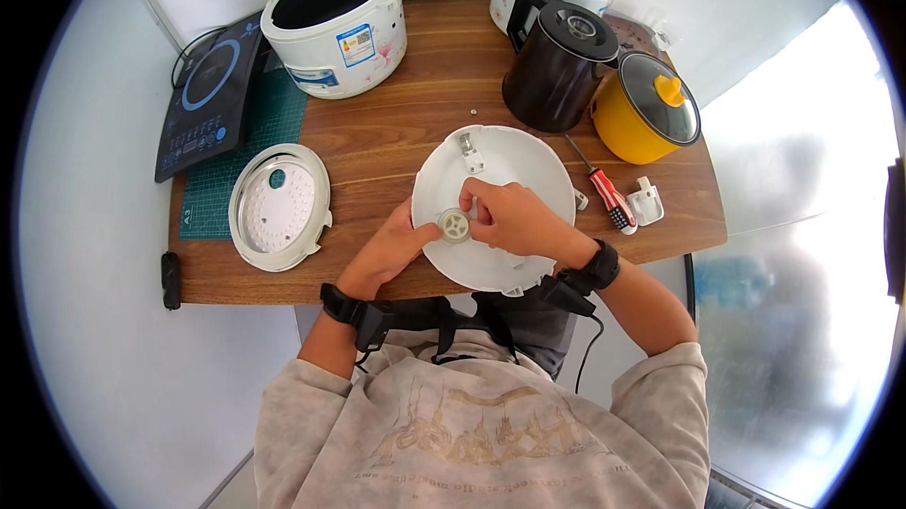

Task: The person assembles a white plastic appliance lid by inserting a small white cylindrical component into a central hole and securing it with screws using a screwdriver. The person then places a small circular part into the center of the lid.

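Observation:
A white, bowl-shaped rice cooker lid shell (528, 155) lies with its hollow side up at the table's front edge. My left hand (385, 250) grips its left rim, with the thumb reaching inside to a small round white fitting (455, 225). Over the shell's middle, my right hand (514, 216) has its fingers bent and pinched at the right side of that fitting. The right fingertips are partly hidden by the hand. Inside the shell's far side sits a small metal and white hinge-like piece (471, 152).
Left of the shell lies a round inner lid (281, 207), beside a green cutting mat (274, 117) and a black induction cooktop (209, 94). An open white rice cooker (354, 37) stands behind. On the right are a dark kettle (547, 80), a yellow pot (632, 122), a red-handled screwdriver (612, 200) and a white plastic piece (646, 202).

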`<action>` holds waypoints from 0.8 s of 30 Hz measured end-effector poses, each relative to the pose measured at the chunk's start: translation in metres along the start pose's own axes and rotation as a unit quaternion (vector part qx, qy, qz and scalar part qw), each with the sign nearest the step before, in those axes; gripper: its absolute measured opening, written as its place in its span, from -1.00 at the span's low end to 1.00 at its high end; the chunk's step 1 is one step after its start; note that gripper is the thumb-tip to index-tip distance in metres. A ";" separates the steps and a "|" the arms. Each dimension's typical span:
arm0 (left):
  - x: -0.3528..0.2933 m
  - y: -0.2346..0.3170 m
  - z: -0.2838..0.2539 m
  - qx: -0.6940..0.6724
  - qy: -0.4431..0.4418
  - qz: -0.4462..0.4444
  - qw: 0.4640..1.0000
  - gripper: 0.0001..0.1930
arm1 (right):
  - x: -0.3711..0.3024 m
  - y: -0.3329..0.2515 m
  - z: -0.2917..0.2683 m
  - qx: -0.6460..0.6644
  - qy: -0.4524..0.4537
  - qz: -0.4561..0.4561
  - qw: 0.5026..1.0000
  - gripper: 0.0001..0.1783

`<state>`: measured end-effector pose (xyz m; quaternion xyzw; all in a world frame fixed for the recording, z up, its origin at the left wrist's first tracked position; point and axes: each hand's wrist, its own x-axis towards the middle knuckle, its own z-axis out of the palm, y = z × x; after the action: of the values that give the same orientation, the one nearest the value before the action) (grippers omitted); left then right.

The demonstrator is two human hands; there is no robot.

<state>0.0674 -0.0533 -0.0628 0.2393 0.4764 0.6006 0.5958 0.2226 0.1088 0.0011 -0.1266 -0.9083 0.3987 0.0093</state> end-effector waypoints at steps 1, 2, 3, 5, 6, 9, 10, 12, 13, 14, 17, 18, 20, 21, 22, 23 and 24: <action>0.000 -0.001 -0.001 0.012 0.001 0.004 1.000 -0.45 | -0.001 0.000 0.002 -0.010 0.011 -0.012 1.000 -0.77; 0.000 -0.002 -0.001 0.018 0.004 0.008 1.000 -0.45 | -0.002 0.001 0.005 -0.020 0.022 -0.024 0.999 -0.77; 0.000 -0.002 -0.001 0.023 0.005 0.012 1.000 -0.45 | -0.002 0.001 0.007 -0.031 0.033 -0.035 0.998 -0.77; -0.001 -0.002 0.000 0.020 0.003 0.014 1.000 -0.45 | -0.003 -0.001 0.008 -0.036 0.035 -0.031 0.998 -0.78; -0.001 -0.001 0.001 0.011 -0.001 0.013 1.000 -0.45 | -0.002 -0.001 0.008 -0.037 0.035 -0.030 0.998 -0.78; -0.003 0.005 0.002 -0.022 -0.010 -0.013 1.000 -0.44 | -0.002 0.002 0.005 -0.016 0.032 -0.034 0.999 -0.80; -0.004 0.007 0.002 -0.035 -0.014 -0.026 0.999 -0.44 | -0.001 0.003 0.002 0.006 0.017 -0.023 1.000 -0.83; -0.005 0.008 0.004 -0.041 0.004 -0.032 0.999 -0.45 | 0.002 0.003 -0.003 0.051 -0.013 0.000 0.999 -0.87; -0.005 0.008 0.004 -0.045 0.012 -0.035 0.998 -0.46 | 0.002 0.000 -0.005 0.083 -0.026 0.033 0.996 -0.88; -0.005 0.008 0.004 -0.038 0.012 -0.036 0.999 -0.46 | 0.003 -0.006 -0.007 0.115 -0.038 0.067 0.990 -0.88; -0.005 0.007 0.003 -0.033 0.008 -0.038 0.999 -0.47 | 0.004 -0.006 -0.010 0.169 -0.055 0.113 0.978 -0.84; -0.004 0.007 0.004 -0.040 0.007 -0.036 0.999 -0.48 | 0.005 -0.005 -0.011 0.181 -0.057 0.119 0.975 -0.83; -0.004 0.007 0.005 -0.046 0.007 -0.033 0.998 -0.49 | 0.006 -0.007 -0.012 0.182 -0.064 0.133 0.972 -0.83; -0.005 0.007 0.007 -0.045 0.010 -0.030 0.999 -0.49 | 0.006 -0.009 -0.013 0.183 -0.068 0.139 0.971 -0.83; -0.005 0.007 0.007 -0.044 0.012 -0.028 0.999 -0.49 | 0.006 -0.012 -0.014 0.176 -0.062 0.140 0.972 -0.83; -0.005 0.006 0.007 -0.029 0.018 -0.024 0.999 -0.50 | 0.006 -0.014 -0.015 0.169 -0.057 0.141 0.974 -0.82; -0.004 0.004 0.005 -0.015 0.022 -0.021 0.999 -0.50 | 0.006 -0.016 -0.015 0.161 -0.051 0.143 0.975 -0.82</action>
<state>0.0710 -0.0550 -0.0560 0.2070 0.4854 0.5998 0.6015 0.2153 0.1108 0.0224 -0.2318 -0.8038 0.5429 -0.0735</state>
